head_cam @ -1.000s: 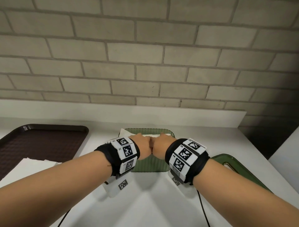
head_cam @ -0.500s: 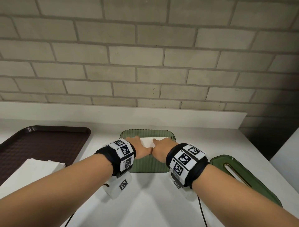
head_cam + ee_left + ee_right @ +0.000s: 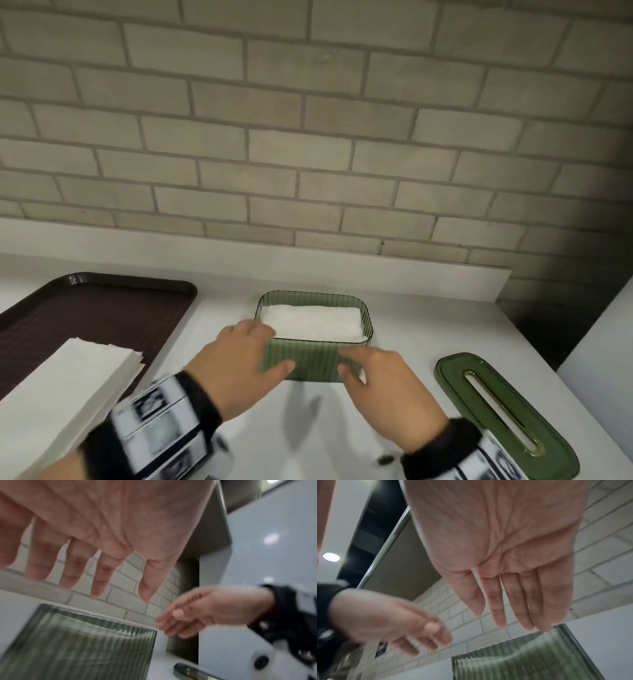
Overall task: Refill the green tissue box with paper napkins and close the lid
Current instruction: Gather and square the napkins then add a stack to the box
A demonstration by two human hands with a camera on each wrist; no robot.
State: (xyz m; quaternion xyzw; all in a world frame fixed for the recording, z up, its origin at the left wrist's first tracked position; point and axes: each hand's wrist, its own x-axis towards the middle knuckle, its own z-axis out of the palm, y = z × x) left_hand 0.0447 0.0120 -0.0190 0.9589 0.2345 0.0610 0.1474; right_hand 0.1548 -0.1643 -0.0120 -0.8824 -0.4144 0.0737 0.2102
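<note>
The green ribbed tissue box (image 3: 313, 358) stands lidless mid-counter with white napkins (image 3: 311, 322) filling it to just under the rim. Its green lid (image 3: 503, 411), with a gold-edged slot, lies flat to the right. My left hand (image 3: 253, 346) hovers at the box's front left corner with its fingers straight and spread, holding nothing. At the front right, my right hand (image 3: 358, 363) is also flat and empty. The left wrist view shows the left hand (image 3: 102, 563) above the box (image 3: 77, 642), apart from it. In the right wrist view the right hand (image 3: 505, 601) floats over the box (image 3: 530, 662).
A stack of spare white napkins (image 3: 58, 394) lies at the near left, partly on a dark brown tray (image 3: 92, 315). A brick wall with a white ledge (image 3: 239, 253) runs behind the box. A pale panel (image 3: 603, 349) stands past the counter's right edge.
Both hands went from fists to flat palms on the napkins in the box. They have since lifted off and drawn back toward me, moving apart. The napkins now lie level.
</note>
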